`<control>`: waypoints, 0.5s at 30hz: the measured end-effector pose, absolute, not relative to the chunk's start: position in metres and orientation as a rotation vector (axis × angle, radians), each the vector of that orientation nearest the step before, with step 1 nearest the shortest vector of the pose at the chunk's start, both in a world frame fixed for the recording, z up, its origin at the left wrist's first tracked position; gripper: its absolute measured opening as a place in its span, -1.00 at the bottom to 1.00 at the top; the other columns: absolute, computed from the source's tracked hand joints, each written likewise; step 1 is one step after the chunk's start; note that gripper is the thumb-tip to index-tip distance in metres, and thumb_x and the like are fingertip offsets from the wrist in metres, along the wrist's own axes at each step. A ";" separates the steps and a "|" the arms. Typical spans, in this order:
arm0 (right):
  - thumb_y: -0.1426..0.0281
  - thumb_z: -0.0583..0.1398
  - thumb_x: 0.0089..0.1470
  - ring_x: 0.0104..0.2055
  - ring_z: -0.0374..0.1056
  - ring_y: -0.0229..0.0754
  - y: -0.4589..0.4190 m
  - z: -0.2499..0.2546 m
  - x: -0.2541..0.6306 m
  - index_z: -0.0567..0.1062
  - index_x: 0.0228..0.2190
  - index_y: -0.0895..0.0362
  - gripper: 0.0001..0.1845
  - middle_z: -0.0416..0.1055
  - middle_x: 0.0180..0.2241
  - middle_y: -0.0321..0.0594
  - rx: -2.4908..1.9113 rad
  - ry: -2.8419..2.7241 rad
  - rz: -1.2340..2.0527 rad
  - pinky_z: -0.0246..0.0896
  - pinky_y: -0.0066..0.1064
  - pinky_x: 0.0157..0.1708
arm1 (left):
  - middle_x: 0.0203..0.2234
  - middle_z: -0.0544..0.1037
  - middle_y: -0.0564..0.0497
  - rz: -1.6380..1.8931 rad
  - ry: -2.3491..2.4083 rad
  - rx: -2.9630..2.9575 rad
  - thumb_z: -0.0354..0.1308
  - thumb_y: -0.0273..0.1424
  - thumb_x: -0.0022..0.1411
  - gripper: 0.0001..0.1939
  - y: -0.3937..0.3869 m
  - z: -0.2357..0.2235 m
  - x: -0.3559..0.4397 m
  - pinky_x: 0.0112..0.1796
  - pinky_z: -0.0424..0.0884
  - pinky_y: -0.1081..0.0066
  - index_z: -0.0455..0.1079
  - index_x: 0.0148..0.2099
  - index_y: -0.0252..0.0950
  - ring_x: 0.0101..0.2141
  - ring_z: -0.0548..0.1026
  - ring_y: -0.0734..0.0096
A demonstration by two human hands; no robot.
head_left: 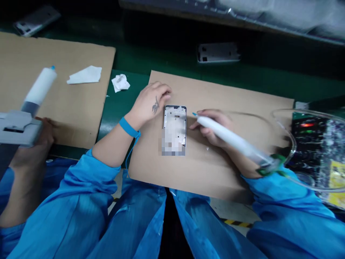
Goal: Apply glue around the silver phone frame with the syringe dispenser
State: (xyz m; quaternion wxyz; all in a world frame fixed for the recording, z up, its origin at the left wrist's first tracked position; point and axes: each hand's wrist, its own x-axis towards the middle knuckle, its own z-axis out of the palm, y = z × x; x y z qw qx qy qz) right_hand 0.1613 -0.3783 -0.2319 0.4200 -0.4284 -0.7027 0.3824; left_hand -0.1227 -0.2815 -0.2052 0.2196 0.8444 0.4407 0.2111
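Note:
A light grey phone frame (174,126) lies flat on the brown cardboard before me, its lower part blurred. Beside its upper left corner, my left hand (155,100) rests on the cardboard with loosely bent fingers and nothing visible in them. It wears a blue wrist strap. In my right hand (217,126) is a white glue syringe (231,139), tilted, its blue tip pointing left toward the phone frame but apart from it. A clear hose joins the syringe's green rear end. My right fingers are partly hidden behind the barrel.
Another person's hand (47,135) is at the left, near another white syringe (41,86) and a second cardboard sheet (88,54). Crumpled white paper (120,82) lies between the sheets. More phone frames (219,52) lie at the back. A device with lights (307,140) stands right.

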 end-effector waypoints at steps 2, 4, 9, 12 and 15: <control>-0.12 0.38 0.29 -0.18 0.76 0.11 -0.377 -0.231 0.160 0.60 0.06 -0.08 -0.50 0.77 -0.22 -0.11 -0.973 -1.935 0.917 0.71 -0.04 -0.15 | 0.14 0.66 -0.18 0.600 1.341 2.360 -0.06 -0.30 0.60 -0.59 -0.276 -0.205 -0.129 0.25 0.40 -0.05 0.61 0.18 -0.18 0.17 0.53 -0.08; -0.10 0.37 0.32 -0.07 0.76 0.15 -0.377 -0.228 0.157 0.62 0.05 -0.04 -0.51 0.77 -0.12 -0.06 -1.004 -2.019 0.880 0.71 -0.02 -0.06 | 0.24 0.61 -0.19 0.566 1.404 2.398 0.00 -0.22 0.58 -0.58 -0.275 -0.206 -0.131 0.26 0.35 -0.15 0.61 0.23 -0.15 0.25 0.45 -0.20; -0.04 0.35 0.34 -0.23 0.71 0.12 -0.377 -0.225 0.186 0.60 0.17 -0.11 -0.51 0.74 -0.17 -0.13 -1.594 -1.833 0.496 0.65 -0.07 -0.19 | 0.41 0.50 -0.19 0.426 1.395 2.446 0.04 -0.05 0.57 -0.48 -0.281 -0.204 -0.130 0.23 0.31 -0.24 0.56 0.37 -0.10 0.36 0.32 -0.30; -0.05 0.44 0.22 -0.53 0.44 0.01 -0.354 -0.230 0.238 0.63 0.04 -0.08 -0.52 0.53 -0.49 -0.27 -1.823 -1.601 0.233 0.40 -0.18 -0.48 | 0.45 0.46 -0.19 0.370 1.375 2.468 0.06 -0.01 0.56 -0.43 -0.281 -0.203 -0.130 0.24 0.29 -0.21 0.53 0.42 -0.10 0.38 0.28 -0.29; -0.10 0.55 0.07 -0.69 -0.15 -0.26 -0.309 -0.230 0.294 0.46 -0.32 -0.11 -0.49 0.03 -0.71 -0.56 -1.436 -1.608 0.302 0.06 -0.26 -0.57 | 0.47 0.43 -0.24 0.321 1.363 2.496 0.17 0.09 0.48 -0.32 -0.280 -0.201 -0.131 0.24 0.29 -0.20 0.50 0.44 -0.18 0.39 0.26 -0.34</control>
